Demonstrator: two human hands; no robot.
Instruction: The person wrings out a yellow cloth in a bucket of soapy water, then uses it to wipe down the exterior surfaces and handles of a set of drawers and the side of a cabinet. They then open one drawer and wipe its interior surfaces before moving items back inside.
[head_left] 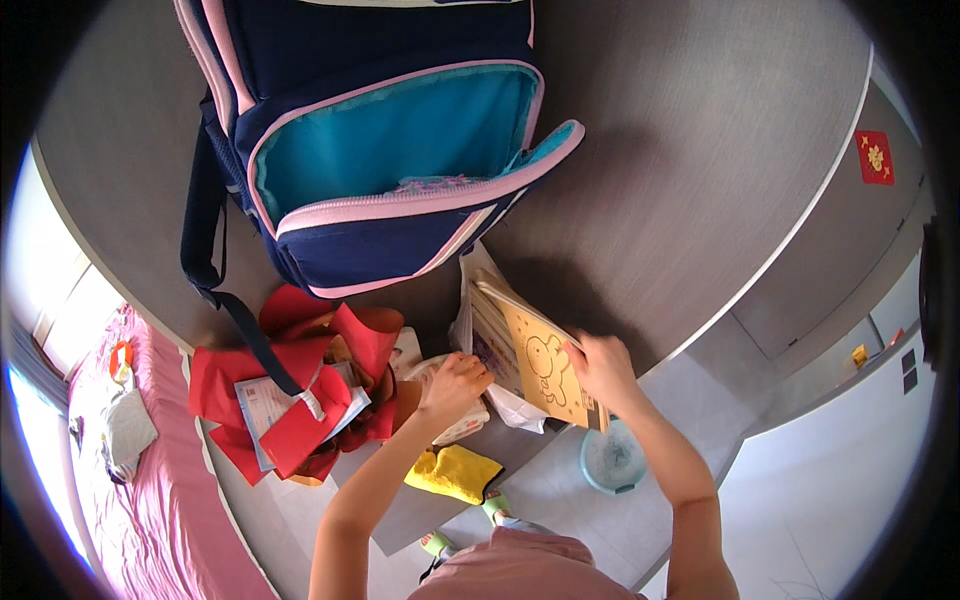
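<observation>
- In the middle, a little to the right: tan notebook (545, 360) with a cartoon animal drawn on the cover, leaning out of a whitish plastic bag (519, 412); all clock directions below counted from this notebook as the centre.
- Long axis of the notebook slanting from about 11 o'clock down to 5 o'clock, with the cover facing upward.
- At 3 o'clock, touching: right hand (605, 372), grasping the notebook by its right edge, thumb toward the cover, other fingers mostly hidden behind. Clearly the nearer of the two hands.
- Between 8 and 9 o'clock, apart from the notebook: left hand (458, 388), fingers bent, just beside the bag and above a pale printed thing (462, 424). Cannot tell from this view any firm grip on either one.
- Seen from the left hand, the notebook toward 3 o'clock; from the right hand, toward 9 o'clock, so lying between both.
- Close behind the notebook, toward 10 o'clock: more books (487, 322), standing in the bag.
- Toward 11 o'clock: dark blue backpack (370, 245) with pink edges, front pocket gaping.
- At 9 o'clock: red wrapping paper (365, 340), crumpled.
- Between 7 and 8 o'clock: yellow cloth (453, 474).
- At 5 o'clock, lower down: light blue bucket (612, 462).
</observation>
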